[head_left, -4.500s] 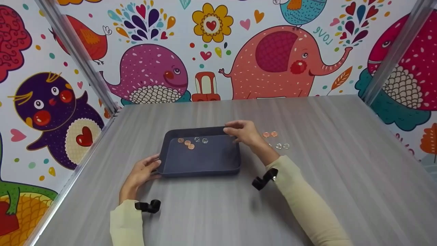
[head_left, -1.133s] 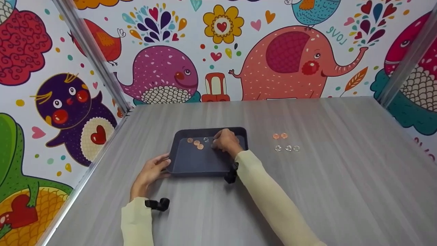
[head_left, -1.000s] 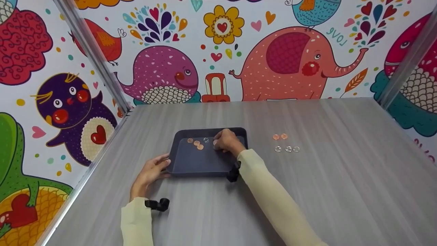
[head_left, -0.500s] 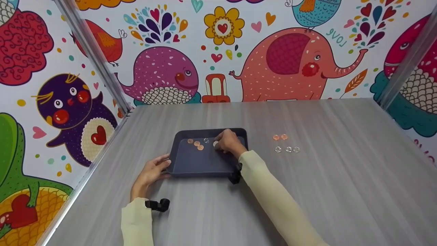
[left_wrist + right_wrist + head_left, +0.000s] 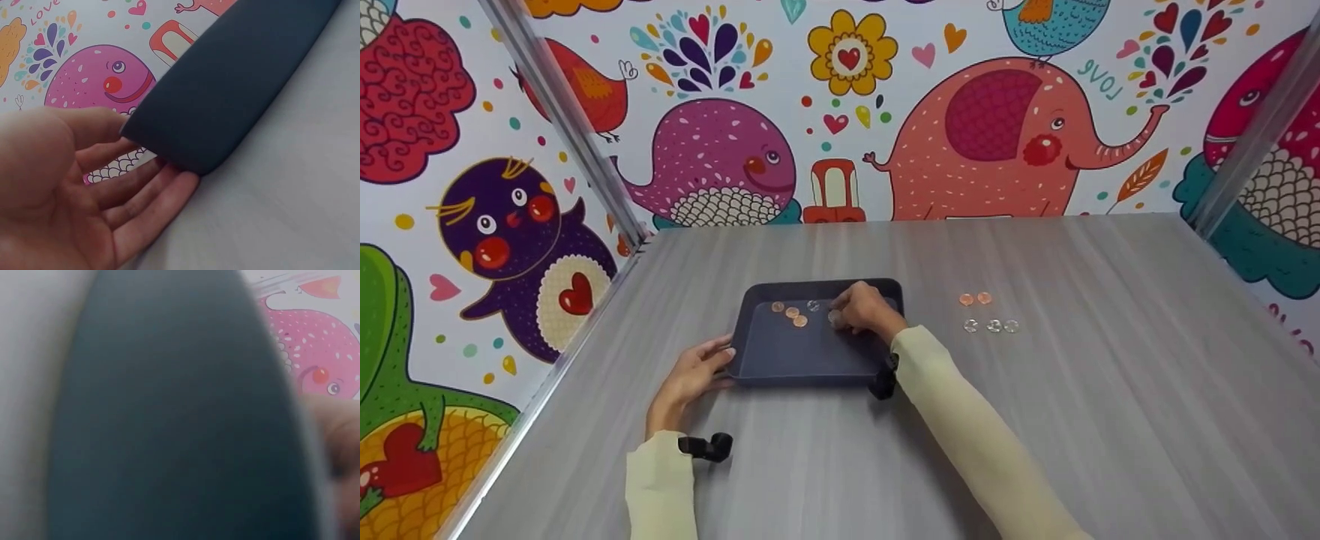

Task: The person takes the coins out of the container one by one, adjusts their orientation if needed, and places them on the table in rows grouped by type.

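A dark shallow tray [image 5: 787, 352] lies on the table, its left side held by my left hand [image 5: 688, 381]. In the left wrist view the thumb of that hand [image 5: 73, 185] is at the rim and its fingers reach under the corner. Inside the tray, my right hand [image 5: 864, 307] pinches a silver coin [image 5: 833, 318] at its fingertips. To the left of it lie another silver coin [image 5: 813, 306] and three copper coins [image 5: 793, 312]. The tray wall [image 5: 180, 410] fills most of the right wrist view, hiding the coins there.
Two copper coins [image 5: 975, 298] lie on the grey table [image 5: 1080, 390] right of the tray, with three silver coins [image 5: 994, 325] in a row nearer me. Walls printed with cartoon animals [image 5: 967, 150] stand behind and at both sides.
My right hand has left the tray's back right rim and gone down inside, onto one silver coin. Over the last second it shifts slightly rightward with that coin. My left hand stays on the tray.
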Tool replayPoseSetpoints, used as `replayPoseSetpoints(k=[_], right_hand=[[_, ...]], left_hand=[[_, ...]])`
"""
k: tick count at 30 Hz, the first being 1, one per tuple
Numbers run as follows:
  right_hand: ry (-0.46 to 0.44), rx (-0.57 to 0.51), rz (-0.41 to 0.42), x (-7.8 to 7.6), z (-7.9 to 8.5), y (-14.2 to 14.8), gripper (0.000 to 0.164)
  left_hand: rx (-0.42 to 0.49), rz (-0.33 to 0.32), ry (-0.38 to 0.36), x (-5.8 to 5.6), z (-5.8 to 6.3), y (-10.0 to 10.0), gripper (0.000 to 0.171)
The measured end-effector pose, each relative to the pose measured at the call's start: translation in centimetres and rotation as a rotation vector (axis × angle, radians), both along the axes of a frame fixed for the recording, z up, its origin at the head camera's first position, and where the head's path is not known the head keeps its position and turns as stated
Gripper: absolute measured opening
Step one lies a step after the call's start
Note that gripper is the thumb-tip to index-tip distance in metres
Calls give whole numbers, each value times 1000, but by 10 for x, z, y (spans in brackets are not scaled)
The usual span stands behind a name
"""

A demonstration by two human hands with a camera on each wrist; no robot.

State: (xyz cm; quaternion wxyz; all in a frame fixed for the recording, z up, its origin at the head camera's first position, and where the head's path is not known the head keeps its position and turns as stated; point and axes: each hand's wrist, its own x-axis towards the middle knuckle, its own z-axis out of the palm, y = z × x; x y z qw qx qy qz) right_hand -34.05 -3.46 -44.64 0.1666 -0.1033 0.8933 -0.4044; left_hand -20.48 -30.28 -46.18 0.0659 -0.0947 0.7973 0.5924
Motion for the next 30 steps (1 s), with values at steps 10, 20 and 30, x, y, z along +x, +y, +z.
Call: replayPoseSetpoints(k=[10, 20, 30], right_hand=[[39, 0, 90, -2, -1, 9, 28], [127, -41, 132, 2, -2, 15, 17], [181, -85, 129, 13, 11, 26, 22]], left_hand=[[4, -3, 1, -4, 1, 1, 50], [47, 14, -12, -5, 1, 3, 51], [52, 27, -19, -2, 0, 0, 51]])
